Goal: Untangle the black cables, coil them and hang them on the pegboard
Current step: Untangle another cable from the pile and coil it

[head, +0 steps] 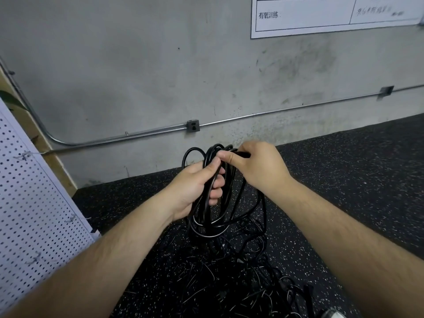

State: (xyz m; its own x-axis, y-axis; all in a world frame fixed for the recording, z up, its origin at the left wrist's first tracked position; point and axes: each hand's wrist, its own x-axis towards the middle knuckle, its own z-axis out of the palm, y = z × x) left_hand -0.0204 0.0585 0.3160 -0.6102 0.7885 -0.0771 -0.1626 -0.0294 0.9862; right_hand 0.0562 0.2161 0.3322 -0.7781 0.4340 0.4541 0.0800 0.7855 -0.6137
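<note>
A bare concrete wall [137,76] and a speckled black floor [344,180] frame the job, with a metal conduit [275,111] running past a socket box [192,126] and a white chart [321,14] fixed above. Both of the person's forearms reach forward over the floor.

The left hand [195,187] grips a coil [214,222] of black cable, thumb and fingers wrapped round the gathered loops, which hang from the fist just above the floor. The right hand [259,166], touching the left at the top of the coil, pinches a strand there. Whether that strand is the cable's free end or a plug cannot be told.

Under the coil a tangle [241,267] of more black cable lies spread across the floor, and some strands seem to run from it up into the loops. The white pegboard [34,203] leans at the left edge, close by. None of its hooks [71,218] in view carries a cable.

The step in hand appears to be coiling, with one cable mostly gathered and the heap yet to be sorted. The next move likely calls for laying the pinched strand onto the loops or wrapping it round them to bind the coil. The left grip must stay firm so the loops do not spill, and any strand caught in the tangle needs freeing before the coil goes left to a hook.
</note>
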